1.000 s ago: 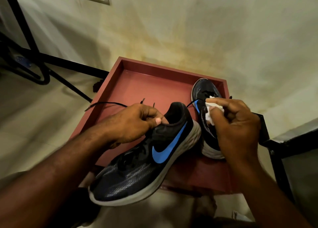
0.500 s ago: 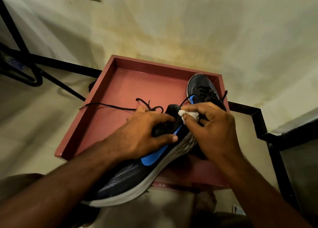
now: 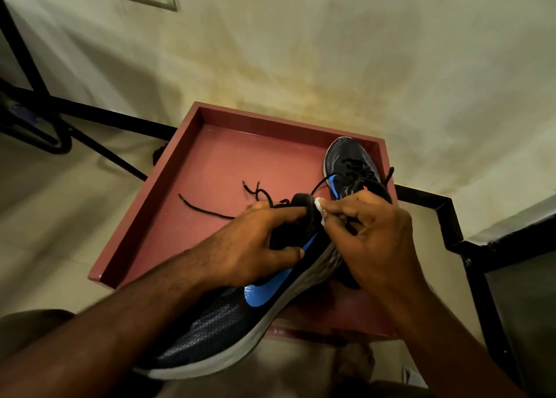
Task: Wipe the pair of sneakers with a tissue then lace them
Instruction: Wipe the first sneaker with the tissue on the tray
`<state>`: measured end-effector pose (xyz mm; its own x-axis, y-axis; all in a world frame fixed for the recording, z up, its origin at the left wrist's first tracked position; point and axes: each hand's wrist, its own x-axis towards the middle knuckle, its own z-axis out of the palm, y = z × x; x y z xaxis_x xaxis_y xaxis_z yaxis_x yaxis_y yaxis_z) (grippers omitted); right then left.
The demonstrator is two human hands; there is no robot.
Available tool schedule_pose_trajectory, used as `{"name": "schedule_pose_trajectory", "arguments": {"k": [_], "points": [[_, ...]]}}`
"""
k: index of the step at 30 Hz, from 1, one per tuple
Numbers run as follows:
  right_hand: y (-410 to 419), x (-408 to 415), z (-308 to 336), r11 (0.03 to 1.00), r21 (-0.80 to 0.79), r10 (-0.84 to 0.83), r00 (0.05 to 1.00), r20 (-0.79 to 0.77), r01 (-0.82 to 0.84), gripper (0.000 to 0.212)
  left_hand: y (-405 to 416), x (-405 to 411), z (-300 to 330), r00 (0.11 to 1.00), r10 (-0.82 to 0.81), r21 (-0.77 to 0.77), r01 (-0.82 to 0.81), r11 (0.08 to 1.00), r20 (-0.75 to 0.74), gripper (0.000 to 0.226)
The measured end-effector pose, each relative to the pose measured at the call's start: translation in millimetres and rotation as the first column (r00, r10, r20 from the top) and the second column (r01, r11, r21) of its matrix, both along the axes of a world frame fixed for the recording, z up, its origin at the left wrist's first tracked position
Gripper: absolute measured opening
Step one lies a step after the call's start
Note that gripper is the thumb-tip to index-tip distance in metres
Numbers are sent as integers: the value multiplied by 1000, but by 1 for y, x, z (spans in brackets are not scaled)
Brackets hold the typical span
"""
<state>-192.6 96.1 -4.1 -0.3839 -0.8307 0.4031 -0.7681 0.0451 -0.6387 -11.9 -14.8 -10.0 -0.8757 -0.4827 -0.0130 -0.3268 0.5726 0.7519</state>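
A dark sneaker (image 3: 228,322) with a blue swoosh and white sole lies tilted across the near edge of the red tray (image 3: 192,169). My left hand (image 3: 252,247) grips it around the collar. My right hand (image 3: 370,235) pinches a small white tissue (image 3: 319,202) against the sneaker's heel. The second sneaker (image 3: 350,166) stands in the tray's far right corner, its heel hidden behind my right hand. A loose black lace (image 3: 207,209) trails across the tray floor.
The tray sits against a stained pale wall (image 3: 301,51). Black metal frame bars (image 3: 90,115) run along the left, and a black-edged step (image 3: 451,217) is at the right. Pale floor lies to the left of the tray.
My right hand brought the tissue from above the second sneaker over to the held sneaker's heel. My left hand shifted its grip further over the collar.
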Motion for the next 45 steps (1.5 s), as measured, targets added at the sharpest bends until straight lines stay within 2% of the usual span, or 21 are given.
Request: {"name": "schedule_pose_trajectory", "arguments": {"k": [3, 6, 8, 11, 14, 17, 20, 23, 25, 28, 31, 35, 37, 40, 42, 45], "points": [[-6, 3, -3, 1000, -4, -7, 999, -32, 7, 23, -1, -2, 3, 996, -85, 37, 85, 996, -13, 17], [-14, 8, -2, 995, 95, 4, 999, -53, 1, 41, 5, -3, 4, 990, -138, 33, 139, 990, -35, 12], [-14, 11, 3, 987, 156, 33, 998, -51, -25, 48, 8, -4, 2, 991, -116, 32, 118, 992, -60, 14], [-4, 10, 10, 987, 160, 39, 995, -89, -25, 42, 11, -6, 1, 991, -113, 72, 118, 990, -77, 22], [2, 10, 10, 990, 129, -34, 986, -163, 56, 27, 15, -7, 1, 991, -118, 89, 123, 988, -58, 31], [2, 10, 8, 992, 101, -50, 977, -207, 72, 15, 13, -6, 2, 989, -133, 90, 138, 986, -59, 25], [-1, 8, 5, 974, 211, 92, 994, -54, -79, 22, 9, -4, 2, 989, -138, 78, 142, 987, -59, 15], [-5, -4, 7, 892, 351, 238, 957, 168, -284, 31, 5, -3, 3, 984, -170, 66, 173, 983, -43, 13], [-5, -12, 13, 861, 393, 259, 944, 206, -323, 35, 4, -3, 2, 983, -184, 60, 185, 981, -15, 13], [-4, -14, 14, 901, 372, 218, 974, 59, -224, 39, 3, -3, 1, 983, -180, 57, 178, 982, 33, 1], [-5, -4, 9, 956, 287, 84, 995, -59, -64, 28, 1, -1, -1, 992, -110, 48, 108, 993, 59, 20], [-5, 6, 6, 985, 133, -81, 981, -176, 106, 27, -6, 4, 6, 997, 28, 18, -30, 999, 71, 26], [-4, 7, 9, 991, 66, -104, 981, -162, 115, 29, -11, 7, 11, 996, 35, 25, -37, 999, 77, 26], [-4, -2, 11, 993, 20, -112, 987, -114, 115, 18, -22, 18, 18, 998, -26, 90, 20, 996, 63, 21], [-4, -6, 8, 992, 22, -119, 989, -92, 122, 15, -29, 28, 22, 992, -88, 73, 81, 994, 92, 26], [-6, -5, 4, 989, 73, -128, 991, -43, 131, 23, -29, 38, 22, 977, -148, 15, 147, 989, 156, 32]]}}
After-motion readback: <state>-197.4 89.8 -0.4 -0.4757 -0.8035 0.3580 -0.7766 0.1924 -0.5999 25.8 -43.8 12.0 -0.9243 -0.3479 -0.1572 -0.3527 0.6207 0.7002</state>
